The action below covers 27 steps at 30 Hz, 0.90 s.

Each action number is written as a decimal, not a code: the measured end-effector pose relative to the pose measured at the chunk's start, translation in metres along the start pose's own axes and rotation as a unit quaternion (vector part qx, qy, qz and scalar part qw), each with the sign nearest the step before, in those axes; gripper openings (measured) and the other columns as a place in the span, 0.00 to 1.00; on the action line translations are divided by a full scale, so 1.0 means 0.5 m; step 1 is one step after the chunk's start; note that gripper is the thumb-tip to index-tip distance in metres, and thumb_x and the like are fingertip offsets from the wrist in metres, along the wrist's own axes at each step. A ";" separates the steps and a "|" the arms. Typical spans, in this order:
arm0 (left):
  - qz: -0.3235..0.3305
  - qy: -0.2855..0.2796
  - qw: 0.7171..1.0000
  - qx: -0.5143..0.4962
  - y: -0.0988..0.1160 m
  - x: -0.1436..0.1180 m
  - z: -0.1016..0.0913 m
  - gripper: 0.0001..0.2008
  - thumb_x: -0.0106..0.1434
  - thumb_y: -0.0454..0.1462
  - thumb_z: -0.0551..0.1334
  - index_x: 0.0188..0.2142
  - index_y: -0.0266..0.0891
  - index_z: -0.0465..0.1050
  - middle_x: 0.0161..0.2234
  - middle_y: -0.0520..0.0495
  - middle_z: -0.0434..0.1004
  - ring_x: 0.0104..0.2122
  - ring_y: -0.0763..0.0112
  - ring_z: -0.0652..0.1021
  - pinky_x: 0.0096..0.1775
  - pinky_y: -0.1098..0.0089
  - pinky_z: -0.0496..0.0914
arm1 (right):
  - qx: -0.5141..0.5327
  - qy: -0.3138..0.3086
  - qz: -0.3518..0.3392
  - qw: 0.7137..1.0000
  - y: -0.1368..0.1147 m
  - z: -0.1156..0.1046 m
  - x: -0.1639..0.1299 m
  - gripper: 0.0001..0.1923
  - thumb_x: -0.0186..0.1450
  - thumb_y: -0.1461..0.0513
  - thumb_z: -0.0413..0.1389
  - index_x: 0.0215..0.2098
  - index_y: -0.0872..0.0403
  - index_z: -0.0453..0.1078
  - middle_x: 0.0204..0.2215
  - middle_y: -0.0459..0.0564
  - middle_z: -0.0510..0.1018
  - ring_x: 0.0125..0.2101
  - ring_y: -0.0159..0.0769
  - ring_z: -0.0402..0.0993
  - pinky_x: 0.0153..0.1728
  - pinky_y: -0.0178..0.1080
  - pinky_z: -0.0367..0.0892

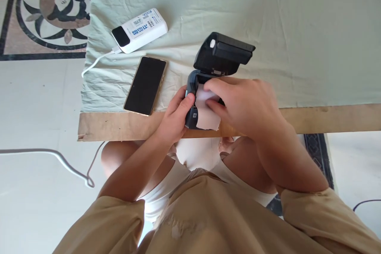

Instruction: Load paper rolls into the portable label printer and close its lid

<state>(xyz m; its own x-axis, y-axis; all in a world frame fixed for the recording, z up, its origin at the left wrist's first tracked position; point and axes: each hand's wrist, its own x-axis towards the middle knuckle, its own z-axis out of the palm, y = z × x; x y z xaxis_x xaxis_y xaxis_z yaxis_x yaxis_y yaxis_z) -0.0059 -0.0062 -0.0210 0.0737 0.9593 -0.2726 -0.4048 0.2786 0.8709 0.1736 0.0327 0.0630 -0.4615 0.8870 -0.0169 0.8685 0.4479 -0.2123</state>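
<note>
1. Head view: the printer [222, 53], lid raised, sits at the tabletop [119, 125] edge beside a phone [145, 85].
2. Left hand [175, 117] grips its side; right hand [244, 105] fingers pinch the paper [206, 117].
3. Best to feed the paper straight, body held steady.

Phone [145, 85] blocks left (power bank [139, 30] beyond); right cloth [312, 47] free.

Small black label printer [218, 57], lid flipped up and open, sitting upright right under the right hand [244, 105]. White paper strip [206, 113] hangs out beneath those fingers, just beside the left thumb.
</note>
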 end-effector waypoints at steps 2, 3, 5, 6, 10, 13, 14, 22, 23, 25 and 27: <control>0.005 -0.004 1.000 0.015 0.001 -0.003 0.000 0.31 0.64 0.66 0.77 0.50 0.46 0.82 0.43 0.46 0.89 0.47 0.54 0.88 0.44 0.61 0.83 | 0.006 -0.011 0.002 1.000 0.003 -0.002 0.001 0.07 0.71 0.58 0.60 0.45 0.46 0.79 0.31 0.48 0.85 0.23 0.36 0.64 0.28 0.42 0.44; 0.007 -0.005 1.000 0.018 0.001 -0.004 0.000 0.32 0.64 0.66 0.77 0.50 0.46 0.82 0.43 0.47 0.89 0.46 0.56 0.88 0.43 0.61 0.82 | 0.017 -0.010 0.005 1.000 0.004 -0.004 0.000 0.08 0.69 0.59 0.61 0.47 0.46 0.79 0.30 0.47 0.84 0.23 0.37 0.64 0.28 0.41 0.45; 0.008 -0.004 1.000 0.015 0.001 -0.006 0.000 0.32 0.63 0.67 0.78 0.51 0.47 0.82 0.45 0.47 0.90 0.46 0.56 0.88 0.43 0.62 0.82 | 0.071 0.007 0.005 0.997 0.010 -0.014 -0.009 0.12 0.64 0.60 0.62 0.47 0.47 0.78 0.29 0.46 0.83 0.24 0.37 0.67 0.28 0.41 0.50; 0.007 -0.002 1.000 0.010 0.001 -0.006 0.000 0.33 0.63 0.67 0.78 0.51 0.47 0.82 0.45 0.47 0.90 0.48 0.55 0.89 0.44 0.62 0.82 | 0.119 0.015 0.004 0.993 0.016 -0.021 -0.016 0.14 0.63 0.60 0.62 0.48 0.47 0.78 0.29 0.46 0.83 0.24 0.36 0.68 0.28 0.41 0.53; 0.002 0.017 1.000 -0.015 -0.001 -0.005 -0.003 0.32 0.62 0.67 0.78 0.48 0.46 0.82 0.47 0.45 0.91 0.55 0.50 0.90 0.50 0.59 0.86 | 0.371 0.109 0.040 0.922 0.071 -0.050 -0.043 0.20 0.63 0.53 0.67 0.52 0.43 0.77 0.34 0.45 0.82 0.21 0.33 0.62 0.23 0.43 0.58; -0.016 0.043 0.998 -0.032 -0.005 -0.001 -0.011 0.31 0.63 0.66 0.77 0.47 0.45 0.82 0.46 0.45 0.92 0.57 0.48 0.90 0.50 0.58 0.87 | 0.428 0.228 0.143 0.863 0.145 -0.042 -0.036 0.17 0.70 0.48 0.59 0.55 0.41 0.75 0.41 0.52 0.81 0.29 0.43 0.73 0.24 0.46 0.60; -0.024 0.050 0.998 -0.035 -0.007 0.001 -0.014 0.31 0.63 0.67 0.77 0.47 0.45 0.83 0.46 0.44 0.93 0.56 0.48 0.90 0.50 0.58 0.88 | 0.437 0.222 0.182 0.853 0.171 -0.033 -0.030 0.16 0.73 0.49 0.54 0.55 0.41 0.75 0.44 0.55 0.80 0.33 0.47 0.77 0.26 0.47 0.61; -0.009 0.089 0.996 -0.014 -0.017 0.016 -0.027 0.30 0.72 0.68 0.67 0.46 0.47 0.83 0.47 0.45 0.94 0.62 0.45 0.89 0.56 0.53 0.88 | 0.349 0.261 0.237 0.868 0.247 0.036 -0.021 0.11 0.69 0.57 0.62 0.44 0.44 0.64 0.41 0.52 0.78 0.36 0.42 0.77 0.37 0.48 0.76; -0.009 0.088 0.996 -0.012 -0.017 0.015 -0.026 0.29 0.72 0.68 0.67 0.46 0.47 0.83 0.46 0.45 0.94 0.62 0.45 0.89 0.57 0.52 0.89 | 0.329 0.248 0.242 0.879 0.248 0.044 -0.024 0.12 0.68 0.57 0.64 0.45 0.45 0.65 0.42 0.53 0.80 0.39 0.43 0.79 0.40 0.49 0.77; -0.011 0.081 0.997 -0.013 -0.015 0.013 -0.026 0.29 0.71 0.68 0.68 0.47 0.47 0.83 0.45 0.45 0.94 0.63 0.45 0.89 0.58 0.52 0.89 | 0.286 0.240 0.252 0.893 0.253 0.065 -0.028 0.14 0.67 0.58 0.66 0.46 0.45 0.67 0.45 0.56 0.83 0.44 0.46 0.80 0.46 0.50 0.77; -0.011 0.074 0.997 -0.012 -0.013 0.010 -0.025 0.29 0.72 0.68 0.67 0.48 0.46 0.83 0.45 0.45 0.94 0.64 0.45 0.89 0.59 0.52 0.88 | 0.235 0.226 0.260 0.909 0.263 0.086 -0.031 0.17 0.66 0.57 0.68 0.51 0.46 0.71 0.50 0.60 0.85 0.48 0.49 0.81 0.50 0.52 0.77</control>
<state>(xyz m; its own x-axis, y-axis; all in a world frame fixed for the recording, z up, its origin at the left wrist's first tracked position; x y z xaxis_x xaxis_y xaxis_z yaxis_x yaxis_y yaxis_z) -0.0141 -0.0036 -0.0330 -0.0513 0.9352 -0.3504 -0.4256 0.2969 0.8548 0.2872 0.0728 -0.0067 0.2034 0.9682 0.1454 0.7263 -0.0496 -0.6856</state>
